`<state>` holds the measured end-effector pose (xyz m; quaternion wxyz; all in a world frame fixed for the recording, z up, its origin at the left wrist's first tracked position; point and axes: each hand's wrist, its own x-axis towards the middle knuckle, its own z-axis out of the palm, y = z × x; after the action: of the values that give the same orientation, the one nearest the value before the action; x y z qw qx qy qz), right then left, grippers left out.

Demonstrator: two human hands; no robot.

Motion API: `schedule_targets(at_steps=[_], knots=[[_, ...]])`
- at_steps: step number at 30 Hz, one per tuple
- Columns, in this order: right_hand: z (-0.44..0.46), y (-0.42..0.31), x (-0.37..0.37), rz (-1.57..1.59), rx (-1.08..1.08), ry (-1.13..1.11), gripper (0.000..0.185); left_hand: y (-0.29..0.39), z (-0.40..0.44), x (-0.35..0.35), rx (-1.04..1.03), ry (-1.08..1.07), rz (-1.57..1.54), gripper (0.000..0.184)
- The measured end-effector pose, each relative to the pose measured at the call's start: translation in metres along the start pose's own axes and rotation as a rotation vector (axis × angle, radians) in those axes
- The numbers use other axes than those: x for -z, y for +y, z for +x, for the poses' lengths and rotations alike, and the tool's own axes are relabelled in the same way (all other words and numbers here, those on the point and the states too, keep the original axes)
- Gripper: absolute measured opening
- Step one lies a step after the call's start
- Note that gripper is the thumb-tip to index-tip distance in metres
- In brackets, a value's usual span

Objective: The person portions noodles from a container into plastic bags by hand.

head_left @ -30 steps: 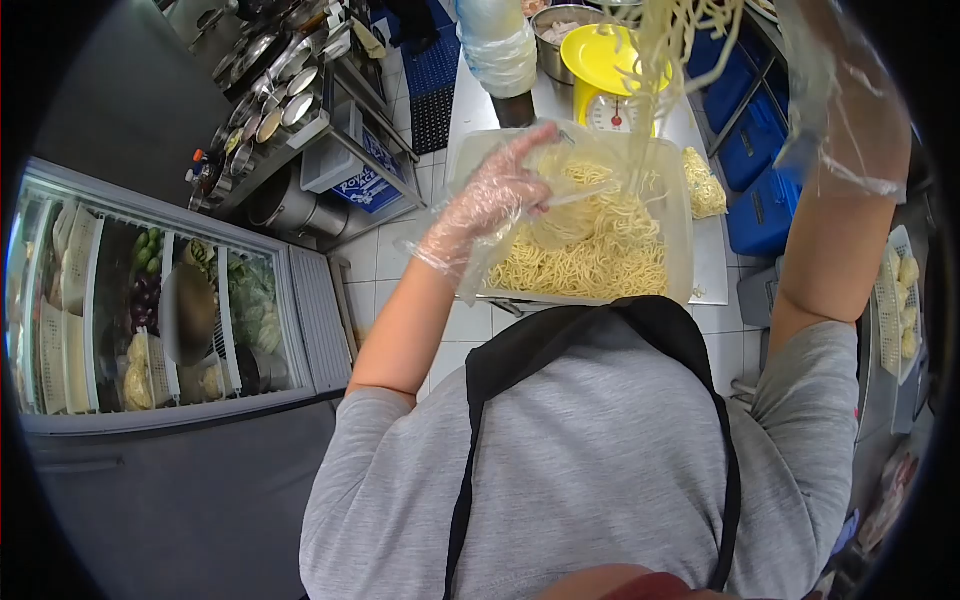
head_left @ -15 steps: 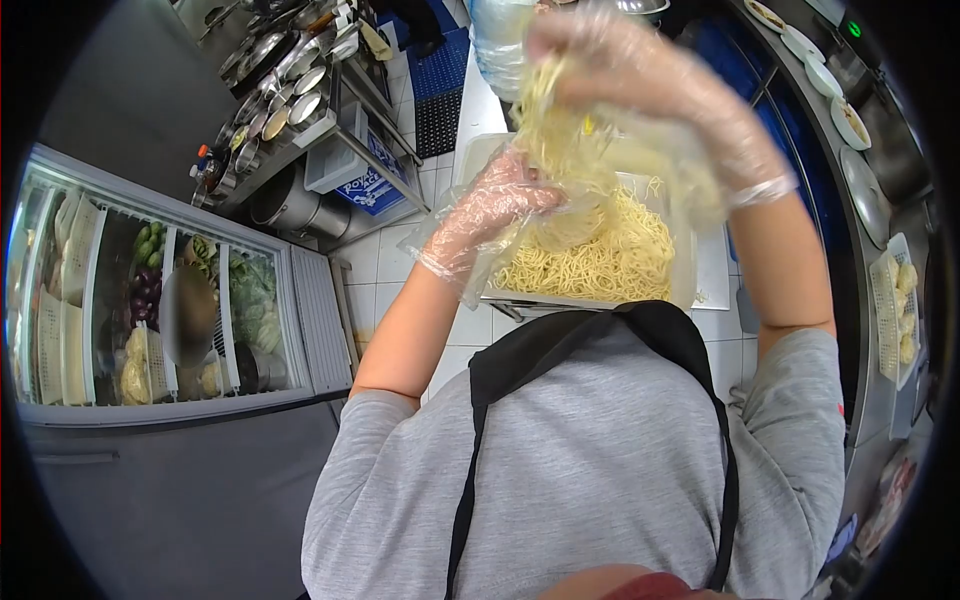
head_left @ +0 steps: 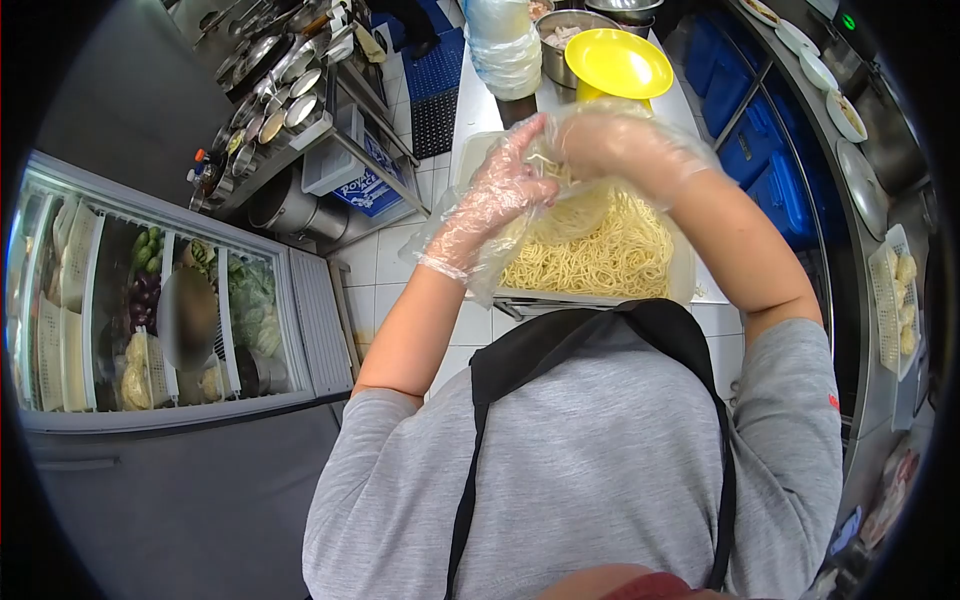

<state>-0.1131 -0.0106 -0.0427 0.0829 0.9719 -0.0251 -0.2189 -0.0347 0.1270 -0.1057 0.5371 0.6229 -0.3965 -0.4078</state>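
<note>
My left hand, in a clear plastic glove, is closed on the rim of a clear plastic bag that hangs over the tub. Beside it my right hand, also gloved and blurred by motion, is at the bag's mouth, its fingers hidden among plastic and a few noodle strands. Beneath both hands a translucent tub holds a pile of yellow noodles. Behind my right hand stands a scale with a yellow plate.
A plastic-wrapped stack and a metal pot stand behind the tub. Blue bins are at right, near a counter with plates. To the left are a glass-topped fridge and a pan rack.
My right hand has come down from the upper right, where noodles hung high, to the bag beside my left hand. The noodles it carried have dropped to the bag. My left hand has stayed nearly in place.
</note>
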Motion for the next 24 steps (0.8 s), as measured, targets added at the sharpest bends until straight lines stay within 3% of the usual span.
schedule_targets(at_steps=[1, 3, 4, 6, 8, 10, 11, 12, 14, 16, 17, 18, 19, 21, 23, 24], knots=[[-0.005, 0.009, 0.004, 0.002, -0.002, 0.003, 0.035, 0.007, 0.000, -0.001, -0.026, 0.061, -0.036, 0.079], [-0.020, 0.033, 0.001, 0.461, 0.276, 0.500, 0.041, 0.007, 0.001, -0.001, -0.050, 0.127, -0.076, 0.079], [-0.025, 0.037, -0.008, 0.463, 0.279, 0.499, 0.041, 0.002, 0.001, 0.002, -0.079, 0.154, -0.135, 0.078], [-0.036, 0.043, -0.034, 0.764, 0.178, 0.789, 0.059, 0.001, 0.000, 0.009, -0.036, 0.136, -0.121, 0.076], [-0.007, 0.044, -0.121, 0.823, 0.059, 0.745, 0.069, -0.001, 0.000, -0.001, -0.072, 0.171, -0.148, 0.075], [-0.007, 0.029, -0.141, 0.909, -0.095, 0.584, 0.066, -0.002, 0.000, -0.012, -0.107, 0.205, -0.174, 0.075], [-0.010, 0.025, -0.144, 0.935, -0.131, 0.469, 0.052, -0.001, 0.000, -0.017, -0.093, 0.220, -0.159, 0.074], [-0.013, 0.031, -0.142, 0.935, -0.133, 0.471, 0.052, 0.000, 0.002, -0.020, -0.079, 0.236, -0.143, 0.074], [-0.024, 0.045, -0.134, 1.022, -0.085, 0.470, 0.036, 0.000, 0.004, -0.018, -0.091, 0.226, -0.102, 0.075], [-0.074, 0.054, -0.075, 1.419, 0.017, 0.529, 0.023, 0.002, 0.003, -0.017, -0.101, 0.210, -0.063, 0.076], [-0.081, 0.056, -0.059, 1.471, 0.063, 0.657, 0.013, 0.005, 0.000, -0.016, -0.098, 0.162, -0.057, 0.077], [-0.091, 0.041, -0.042, 1.459, 0.018, 0.924, 0.015, 0.007, -0.002, -0.015, -0.096, 0.116, -0.050, 0.079], [-0.100, 0.052, -0.023, 1.482, 0.136, 0.837, 0.016, 0.008, -0.003, -0.013, -0.096, 0.114, -0.049, 0.079], [-0.108, 0.069, 0.007, 1.297, 0.160, 0.891, 0.016, 0.008, -0.004, -0.011, -0.074, 0.020, -0.024, 0.082], [-0.105, 0.084, 0.039, 1.346, 0.596, 0.858, 0.008, 0.009, -0.007, -0.012, -0.106, -0.004, -0.013, 0.083], [-0.107, 0.078, 0.049, 1.346, 0.511, 0.932, 0.009, 0.009, -0.008, -0.011, -0.136, -0.030, -0.003, 0.085]])
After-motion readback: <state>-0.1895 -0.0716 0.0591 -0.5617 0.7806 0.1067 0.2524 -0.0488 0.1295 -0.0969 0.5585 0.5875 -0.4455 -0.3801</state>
